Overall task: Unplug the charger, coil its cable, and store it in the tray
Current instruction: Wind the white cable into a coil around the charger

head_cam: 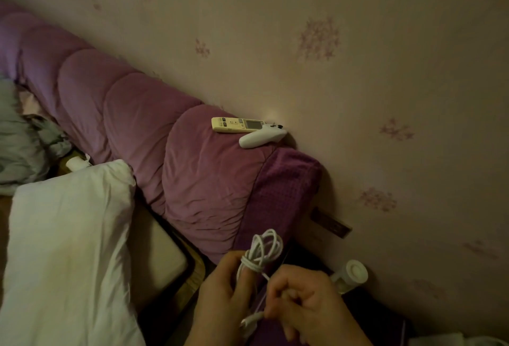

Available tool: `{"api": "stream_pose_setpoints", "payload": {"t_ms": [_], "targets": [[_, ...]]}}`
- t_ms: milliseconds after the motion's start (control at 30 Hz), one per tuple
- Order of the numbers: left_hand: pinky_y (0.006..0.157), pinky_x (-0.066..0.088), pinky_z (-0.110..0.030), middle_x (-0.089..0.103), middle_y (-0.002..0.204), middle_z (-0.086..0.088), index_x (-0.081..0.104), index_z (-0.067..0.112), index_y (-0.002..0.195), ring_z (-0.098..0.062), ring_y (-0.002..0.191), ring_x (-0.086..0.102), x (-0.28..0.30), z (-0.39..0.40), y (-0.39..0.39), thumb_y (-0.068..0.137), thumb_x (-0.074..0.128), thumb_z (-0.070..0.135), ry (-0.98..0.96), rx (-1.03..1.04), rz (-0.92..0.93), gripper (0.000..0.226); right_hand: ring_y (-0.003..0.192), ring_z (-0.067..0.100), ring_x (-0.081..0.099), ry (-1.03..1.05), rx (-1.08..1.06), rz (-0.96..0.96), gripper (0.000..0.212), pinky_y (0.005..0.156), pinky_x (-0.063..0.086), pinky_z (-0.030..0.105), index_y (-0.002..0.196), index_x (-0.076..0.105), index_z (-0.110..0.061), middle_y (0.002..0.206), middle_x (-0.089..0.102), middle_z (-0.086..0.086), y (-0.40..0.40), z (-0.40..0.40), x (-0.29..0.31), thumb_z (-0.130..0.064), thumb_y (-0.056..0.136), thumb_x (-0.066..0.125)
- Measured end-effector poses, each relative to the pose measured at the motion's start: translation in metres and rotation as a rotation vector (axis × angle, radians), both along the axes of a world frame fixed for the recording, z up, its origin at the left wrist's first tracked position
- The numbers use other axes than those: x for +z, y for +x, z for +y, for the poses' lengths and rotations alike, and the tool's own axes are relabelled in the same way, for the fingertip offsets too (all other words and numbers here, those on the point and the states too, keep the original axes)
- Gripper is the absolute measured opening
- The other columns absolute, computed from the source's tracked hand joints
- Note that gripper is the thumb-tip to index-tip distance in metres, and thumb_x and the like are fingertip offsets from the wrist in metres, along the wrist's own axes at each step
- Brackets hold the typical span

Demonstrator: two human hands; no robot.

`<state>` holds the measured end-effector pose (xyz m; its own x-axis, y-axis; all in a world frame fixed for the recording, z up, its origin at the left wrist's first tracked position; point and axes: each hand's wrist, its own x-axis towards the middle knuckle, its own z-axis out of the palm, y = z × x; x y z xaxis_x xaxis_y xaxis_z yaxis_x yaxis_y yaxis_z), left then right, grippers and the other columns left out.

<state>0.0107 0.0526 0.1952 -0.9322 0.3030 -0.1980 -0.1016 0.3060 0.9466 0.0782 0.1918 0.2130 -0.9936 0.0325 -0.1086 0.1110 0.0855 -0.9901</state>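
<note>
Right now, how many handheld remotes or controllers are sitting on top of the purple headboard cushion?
2: a cream remote lying flat near the wall, and a white controller beside it, overlapping its right end. Others may sit out of view.

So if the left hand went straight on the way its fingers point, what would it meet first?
Probably the purple headboard cushion. The left hand points up past the coiled cable it holds, toward the cushion's end, though depth is unclear.

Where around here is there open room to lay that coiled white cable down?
Bare patches: the purple padded headboard's top, left of the cream remote control; and the flat white pillow. It is crowded where the remote meets the white handheld controller by the wall, and at lower right, where both hands hold the coiled white cable beside a white bottle.
</note>
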Motion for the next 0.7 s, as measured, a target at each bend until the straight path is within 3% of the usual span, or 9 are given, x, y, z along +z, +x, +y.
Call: {"api": "stream_pose_setpoints", "payload": {"t_ms": [100,200,267,367,433,500,567,633,700], "targets": [[0.072,0.049,-0.027,0.073,0.089,0.006,0.058,0.050,0.098,-0.006,0.085,0.066,0.006,-0.005,0.001,0.081,0.056,0.047,-0.352,-0.136,0.286,0.017,0.043,-0.005,0.051,0.216,0.022,0.128,0.021,0.047,0.039,0.009,0.060,0.066,-0.023,0.045,0.057,-0.007,-0.002,0.001,0.008,-0.036,0.067,0.081],[0.075,0.047,-0.022,0.069,0.102,0.013,0.051,0.056,0.106,-0.001,0.094,0.063,0.010,-0.007,-0.001,0.080,0.052,0.052,-0.427,-0.248,0.363,0.026,0.062,-0.007,0.054,0.296,0.007,0.245,0.028,0.060,0.040,0.007,0.061,0.066,-0.015,0.068,0.058,-0.014,-0.005,0.003,0.009,-0.038,0.070,0.078],[0.076,0.046,-0.023,0.067,0.108,0.013,0.050,0.056,0.111,-0.003,0.100,0.062,0.010,-0.008,0.000,0.076,0.042,0.060,-0.455,-0.260,0.384,0.036,0.071,-0.005,0.060,0.219,-0.005,0.216,0.015,0.064,0.045,0.007,0.063,0.067,-0.021,0.084,0.061,-0.019,-0.006,0.002,0.010,-0.029,0.072,0.076],[0.075,0.049,-0.026,0.070,0.106,0.012,0.052,0.054,0.112,-0.006,0.100,0.064,0.005,-0.009,0.000,0.066,0.027,0.068,-0.478,-0.257,0.388,0.054,0.044,-0.001,0.059,0.019,-0.039,0.012,0.015,0.041,0.043,0.011,0.071,0.066,-0.033,0.070,0.071,-0.005,-0.004,-0.002,0.012,-0.021,0.079,0.068],[0.072,0.048,-0.024,0.070,0.102,0.012,0.049,0.056,0.107,-0.004,0.097,0.062,0.002,-0.009,-0.002,0.076,0.042,0.064,-0.467,-0.246,0.370,0.033,0.037,0.004,0.054,0.013,-0.077,-0.068,0.014,0.036,0.041,0.015,0.083,0.067,-0.038,0.063,0.072,0.001,-0.006,0.000,0.013,-0.024,0.080,0.063],[0.069,0.047,-0.023,0.067,0.097,0.015,0.033,0.060,0.108,0.001,0.102,0.052,0.002,-0.009,-0.004,0.077,0.055,0.055,-0.406,-0.227,0.307,0.039,0.047,0.000,0.060,0.160,-0.134,-0.002,0.027,0.045,0.047,0.014,0.091,0.072,-0.040,0.066,0.073,-0.003,-0.007,0.007,0.013,-0.016,0.083,0.063],[0.068,0.049,-0.022,0.069,0.078,0.018,0.032,0.064,0.102,0.005,0.095,0.055,0.002,-0.009,-0.005,0.074,0.058,0.053,-0.358,-0.224,0.256,0.040,0.070,-0.002,0.069,0.452,-0.191,0.093,0.031,0.062,0.053,0.014,0.092,0.075,-0.036,0.079,0.076,-0.010,-0.010,0.012,0.014,-0.008,0.083,0.067],[0.067,0.052,-0.024,0.061,0.060,0.032,0.041,0.061,0.097,0.004,0.079,0.062,0.007,-0.008,-0.006,0.072,0.056,0.057,-0.339,-0.240,0.213,0.030,0.079,0.001,0.069,0.701,-0.193,0.103,0.023,0.070,0.056,0.023,0.095,0.075,-0.034,0.085,0.075,-0.007,-0.010,0.013,0.016,-0.017,0.082,0.068],[0.067,0.052,-0.027,0.056,0.053,0.034,0.046,0.057,0.096,0.002,0.075,0.064,0.009,-0.008,-0.006,0.073,0.057,0.056,-0.321,-0.264,0.218,0.026,0.079,0.007,0.069,0.810,-0.176,0.068,0.021,0.073,0.056,0.031,0.099,0.071,-0.038,0.086,0.072,-0.004,-0.012,0.010,0.023,-0.030,0.083,0.062]]}}
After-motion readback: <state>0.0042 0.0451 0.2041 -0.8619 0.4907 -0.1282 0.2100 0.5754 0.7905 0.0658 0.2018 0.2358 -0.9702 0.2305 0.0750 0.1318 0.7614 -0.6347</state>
